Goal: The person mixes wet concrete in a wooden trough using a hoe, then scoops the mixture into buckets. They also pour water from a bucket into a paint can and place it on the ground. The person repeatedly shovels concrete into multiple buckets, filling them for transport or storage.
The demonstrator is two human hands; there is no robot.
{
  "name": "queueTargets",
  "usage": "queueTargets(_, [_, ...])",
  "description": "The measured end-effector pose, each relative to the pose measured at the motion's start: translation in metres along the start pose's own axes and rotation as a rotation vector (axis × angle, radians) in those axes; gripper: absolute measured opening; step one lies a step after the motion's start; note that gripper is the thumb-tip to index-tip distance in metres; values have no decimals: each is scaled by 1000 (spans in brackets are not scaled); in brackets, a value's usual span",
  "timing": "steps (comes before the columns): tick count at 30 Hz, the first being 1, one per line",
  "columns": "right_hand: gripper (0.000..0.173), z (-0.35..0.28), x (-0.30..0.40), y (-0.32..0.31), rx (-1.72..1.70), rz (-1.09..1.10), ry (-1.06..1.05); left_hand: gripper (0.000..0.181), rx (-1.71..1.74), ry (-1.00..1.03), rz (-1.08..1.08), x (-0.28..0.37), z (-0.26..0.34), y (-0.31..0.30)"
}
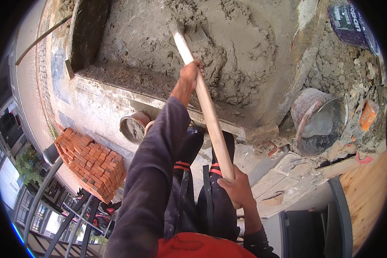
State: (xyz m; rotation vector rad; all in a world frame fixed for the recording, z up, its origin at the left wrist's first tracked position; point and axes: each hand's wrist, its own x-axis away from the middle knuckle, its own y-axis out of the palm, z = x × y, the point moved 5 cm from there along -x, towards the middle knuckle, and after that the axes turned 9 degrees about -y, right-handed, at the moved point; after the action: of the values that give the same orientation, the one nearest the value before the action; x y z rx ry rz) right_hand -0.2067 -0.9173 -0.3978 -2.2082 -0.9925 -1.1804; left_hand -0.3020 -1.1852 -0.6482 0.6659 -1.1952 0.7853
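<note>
A long pale wooden handle runs from near my waist up into a wide bed of wet grey mortar. My left hand is closed around the handle's upper part, over the near part of the mortar. Lower down, near my thigh, my right hand grips the handle close to its near end. At the far end a flat metal blade, smeared with mortar, lies partly sunk in the mix. Its full shape is hidden. Wooden boards edge the mortar on the near side.
A mortar-filled bucket stands beyond my left sleeve. Stacked red bricks are at the left. To the right lie a tilted dirty bucket, an orange container, rubble and a purple paint bucket.
</note>
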Motion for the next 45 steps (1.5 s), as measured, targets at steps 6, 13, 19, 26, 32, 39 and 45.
queueTargets(6, [33, 91, 116, -16, 108, 34, 163, 11, -32, -139, 54, 139, -82, 31])
queueTargets(13, [32, 20, -35, -19, 39, 181, -277, 12, -211, 436, -129, 142, 113, 99])
queueTargets(19, [19, 78, -43, 12, -342, 7, 145, 22, -424, 279, 4, 28, 32, 98])
queueTargets(26, [19, 127, 148, -2, 133, 27, 298, 15, -147, -182, 58, 135, -147, 29])
queueTargets(32, [36, 40, 22, -2, 39, -83, -7, 20, -104, 286, 118, 142, 32, 13])
queueTargets(39, [37, -119, -78, 9, 136, -42, -265, 24, -193, 401, 110, 122, 146, 1])
queueTargets(45, [32, -46, 4, -36, 173, 9, -11, 27, -79, -74, 45, 73, -25, 36])
